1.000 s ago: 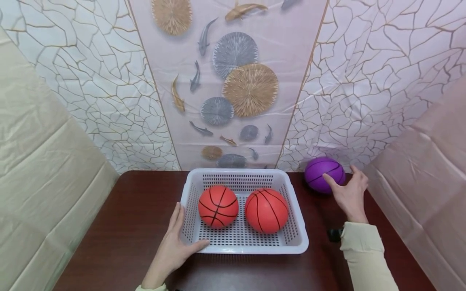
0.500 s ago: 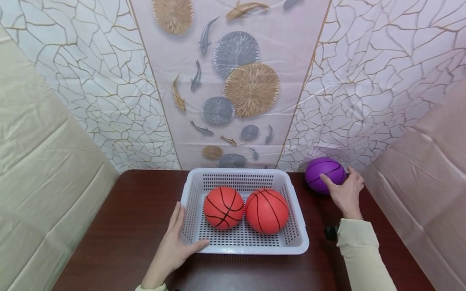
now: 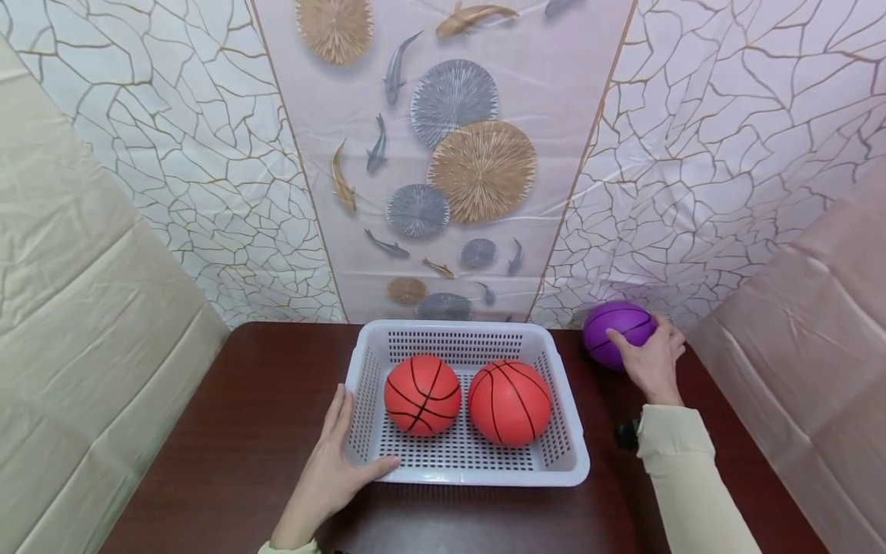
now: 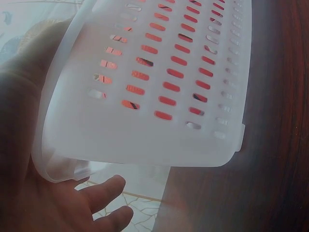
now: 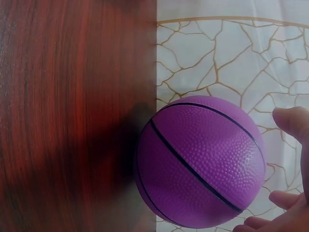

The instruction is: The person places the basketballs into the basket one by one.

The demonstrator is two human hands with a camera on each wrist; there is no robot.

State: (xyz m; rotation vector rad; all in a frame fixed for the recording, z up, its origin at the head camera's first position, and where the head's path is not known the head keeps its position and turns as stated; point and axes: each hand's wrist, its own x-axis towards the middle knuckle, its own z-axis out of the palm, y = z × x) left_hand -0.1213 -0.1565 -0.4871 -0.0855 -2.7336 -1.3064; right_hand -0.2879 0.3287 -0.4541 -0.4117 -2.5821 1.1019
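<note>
Brown tabletop [image 3: 256, 400]: purple ball [image 5: 202, 162] just beyond spread right hand [image 3: 654, 362], holding nothing; spread left hand [image 3: 331, 465] touches basket [image 3: 477, 477].

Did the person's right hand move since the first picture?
Yes. Against the table in the head view, the right hand has shifted left, closer to the purple ball.

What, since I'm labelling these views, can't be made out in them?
Head: the lower right of the purple ball, behind the right hand.
Head: what the dark object by the sleeve is; too small and dark.
Left wrist: the outlines of the red balls; the basket wall shows only bits through its slots.
Right wrist: much of the right hand, cut off by the right edge.
</note>
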